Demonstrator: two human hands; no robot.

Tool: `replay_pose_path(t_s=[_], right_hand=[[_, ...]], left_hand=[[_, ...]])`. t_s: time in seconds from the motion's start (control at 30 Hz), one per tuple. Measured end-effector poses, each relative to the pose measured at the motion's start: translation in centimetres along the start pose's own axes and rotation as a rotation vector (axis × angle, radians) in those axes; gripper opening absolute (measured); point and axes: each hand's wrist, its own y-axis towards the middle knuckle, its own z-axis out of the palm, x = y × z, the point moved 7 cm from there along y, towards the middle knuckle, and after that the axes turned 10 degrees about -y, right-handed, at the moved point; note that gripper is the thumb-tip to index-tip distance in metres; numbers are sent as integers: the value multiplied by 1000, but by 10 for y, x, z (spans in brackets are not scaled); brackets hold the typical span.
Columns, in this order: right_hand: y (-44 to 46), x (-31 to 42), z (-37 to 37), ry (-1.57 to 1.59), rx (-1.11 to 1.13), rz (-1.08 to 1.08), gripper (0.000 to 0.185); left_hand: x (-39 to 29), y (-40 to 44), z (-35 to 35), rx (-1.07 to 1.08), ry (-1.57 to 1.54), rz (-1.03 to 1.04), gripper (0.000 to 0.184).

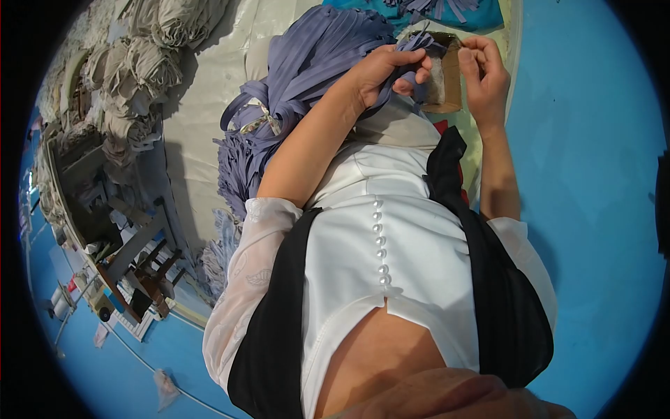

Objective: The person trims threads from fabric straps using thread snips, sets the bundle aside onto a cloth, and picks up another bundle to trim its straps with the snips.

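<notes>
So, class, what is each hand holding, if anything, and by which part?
The left hand holds a bunch of purple-grey strips near their ends. The right hand is curled; whether it holds anything cannot be told.

The 2 hands [380, 71] [486, 80] are apart, fingers [490, 53] curled, forearms [310, 140] extended.

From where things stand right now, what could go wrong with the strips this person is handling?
The left hand holds blue-purple strips whose ends splay loosely, so one might slip free. The large heap of strips lies against the same arm and could tangle if pulled. The cardboard box sits between that hand and the right hand, so a dropped strip might fall into it.
</notes>
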Motion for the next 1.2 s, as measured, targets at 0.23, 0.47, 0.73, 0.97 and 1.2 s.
replay_pose_path(t_s=[0.23,0.47,0.73,0.97,1.2], right_hand=[[-10,10,8,-245,-54,-202,30],[-5,20,19,-272,-124,-403,29],[-1,33,30,-232,-137,-543,28],[1,37,22,-252,-43,-558,23],[2,44,23,-294,-42,-594,21]], left_hand=[[10,-9,22,296,-467,-265,31],[3,-19,29,527,-550,-265,34],[7,-20,23,516,-544,-328,33],[8,-16,20,501,-386,-305,36],[9,-15,18,441,-356,-291,35]])
